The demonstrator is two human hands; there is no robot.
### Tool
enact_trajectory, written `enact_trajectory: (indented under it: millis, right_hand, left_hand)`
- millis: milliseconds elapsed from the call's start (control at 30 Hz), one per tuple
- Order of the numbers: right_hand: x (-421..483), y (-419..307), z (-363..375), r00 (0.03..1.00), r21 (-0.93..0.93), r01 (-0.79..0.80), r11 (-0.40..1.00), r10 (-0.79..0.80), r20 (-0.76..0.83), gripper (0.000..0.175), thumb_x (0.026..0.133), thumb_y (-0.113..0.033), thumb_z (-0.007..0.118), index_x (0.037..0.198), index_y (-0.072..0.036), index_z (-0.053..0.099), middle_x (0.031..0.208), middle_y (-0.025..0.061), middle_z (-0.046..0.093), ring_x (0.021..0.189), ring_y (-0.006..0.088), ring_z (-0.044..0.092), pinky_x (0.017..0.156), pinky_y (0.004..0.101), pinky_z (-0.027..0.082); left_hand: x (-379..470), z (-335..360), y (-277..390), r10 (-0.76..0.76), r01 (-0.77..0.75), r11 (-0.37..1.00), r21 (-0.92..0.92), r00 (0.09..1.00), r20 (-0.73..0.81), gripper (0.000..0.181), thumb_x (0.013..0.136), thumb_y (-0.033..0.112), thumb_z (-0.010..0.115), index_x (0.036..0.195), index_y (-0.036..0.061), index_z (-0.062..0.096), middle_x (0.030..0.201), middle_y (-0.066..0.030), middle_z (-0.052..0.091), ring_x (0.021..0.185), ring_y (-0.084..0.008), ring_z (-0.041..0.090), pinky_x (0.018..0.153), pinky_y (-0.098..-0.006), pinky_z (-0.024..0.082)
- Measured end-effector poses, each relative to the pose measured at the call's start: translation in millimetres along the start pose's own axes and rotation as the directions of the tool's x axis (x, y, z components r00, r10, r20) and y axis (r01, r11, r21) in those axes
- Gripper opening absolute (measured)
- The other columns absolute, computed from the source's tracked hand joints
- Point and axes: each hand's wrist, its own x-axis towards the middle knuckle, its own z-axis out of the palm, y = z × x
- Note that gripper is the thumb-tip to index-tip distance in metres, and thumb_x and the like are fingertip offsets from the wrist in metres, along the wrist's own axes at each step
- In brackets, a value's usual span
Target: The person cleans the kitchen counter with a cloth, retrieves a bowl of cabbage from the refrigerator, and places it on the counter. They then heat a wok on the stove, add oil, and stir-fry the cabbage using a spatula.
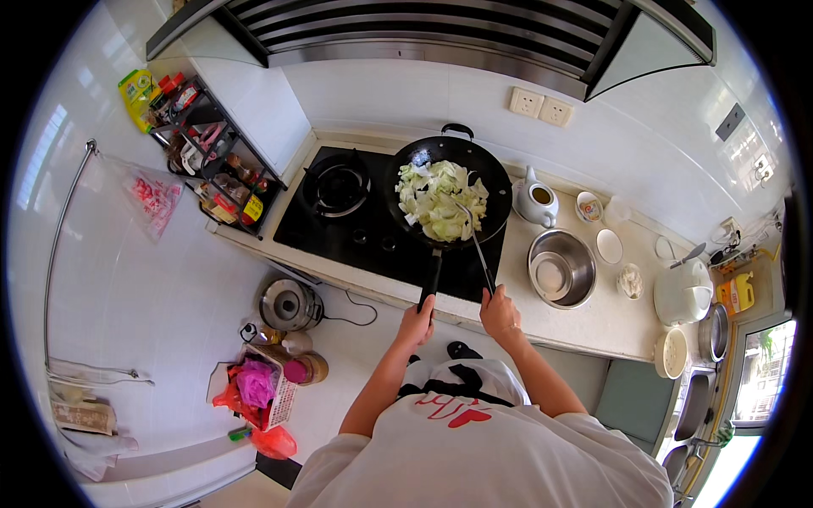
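Observation:
My left hand is closed around the black handle of a wok, which sits on the right burner of a black gas hob. Chopped pale green cabbage leaves lie in the wok. In my right hand is the dark grip of a metal spatula or ladle; its working end is partly hidden among the leaves at their right side. Right of the hob stand a white ceramic pot with a spout and a stainless steel bowl.
The left burner holds no pan. A condiment rack stands left of the hob. Small dishes, a white rice cooker and a cream colander are along the right counter. An extractor hood hangs above. A basket sits at lower left.

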Motion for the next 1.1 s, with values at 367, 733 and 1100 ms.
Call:
enact_trajectory:
  millis: [367, 733, 1100]
  right_hand:
    - [-1.7, -0.6, -0.8, 0.998, 0.008, -0.049, 0.999, 0.049, 0.039, 0.038, 0.094, -0.038, 0.042, 0.094, 0.000, 0.046, 0.080, 0.0300, 0.062, 0.076, 0.0484, 0.061, 0.068, 0.0536, 0.050]
    - [2.8, 7.6, 0.4, 0.997, -0.008, -0.050, 0.999, 0.050, 0.057, 0.039, 0.094, -0.038, 0.043, 0.094, 0.000, 0.047, 0.081, 0.0295, 0.063, 0.077, 0.0480, 0.061, 0.070, 0.0538, 0.049]
    - [3.2, 7.7, 3.9, 0.997, -0.009, -0.067, 0.998, 0.067, 0.045, 0.041, 0.094, -0.040, 0.043, 0.093, 0.001, 0.049, 0.082, 0.0294, 0.063, 0.079, 0.0477, 0.061, 0.071, 0.0534, 0.049]
  left_hand:
    - [2.5, -5.3, -2.7, -0.001, 0.003, 0.999, -0.035, 0.998, 0.065, 0.049, 0.088, 0.057, 0.051, 0.077, 0.0092, 0.045, 0.044, 0.0010, 0.037, 0.030, -0.0085, 0.028, 0.032, -0.0255, 0.016]
    - [4.3, -4.9, -6.5, 0.018, -0.018, 1.000, -0.009, 0.999, 0.032, 0.050, 0.087, 0.057, 0.053, 0.078, 0.0084, 0.047, 0.044, 0.0005, 0.038, 0.030, -0.0084, 0.030, 0.031, -0.0248, 0.018]
    - [3.8, -6.3, -5.3, 0.002, -0.002, 1.000, -0.004, 0.999, 0.054, 0.046, 0.090, 0.053, 0.051, 0.079, 0.0079, 0.047, 0.045, 0.0011, 0.038, 0.031, -0.0078, 0.029, 0.032, -0.0247, 0.017]
